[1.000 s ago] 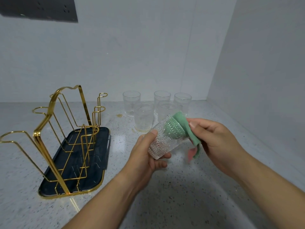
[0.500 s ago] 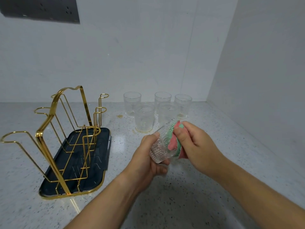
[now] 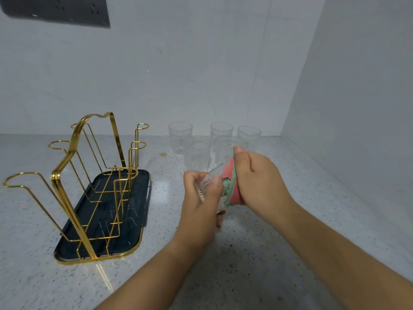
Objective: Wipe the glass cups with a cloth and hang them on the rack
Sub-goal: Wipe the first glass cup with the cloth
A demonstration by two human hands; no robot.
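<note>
My left hand (image 3: pixel 201 204) grips the base end of a patterned glass cup (image 3: pixel 209 183), which lies tilted above the counter. My right hand (image 3: pixel 259 184) holds a green and pink cloth (image 3: pixel 232 186) wrapped round the cup's mouth end, covering it. Several more clear glass cups (image 3: pixel 180 137) stand upright in a cluster near the back wall, just behind my hands. The gold wire rack (image 3: pixel 73 166) stands on its dark tray (image 3: pixel 134 222) at the left, with nothing hanging on it.
A speckled stone counter (image 3: pixel 245 265) runs under everything. White walls close the back and the right side, meeting in a corner behind the cups. A dark socket panel (image 3: pixel 55 10) sits high on the back wall. A small yellowish stain (image 3: pixel 163 154) lies by the cups.
My right hand has turned the cloth round the cup's mouth, from green side showing to mostly pink. The cup has shifted slightly in my left hand.
</note>
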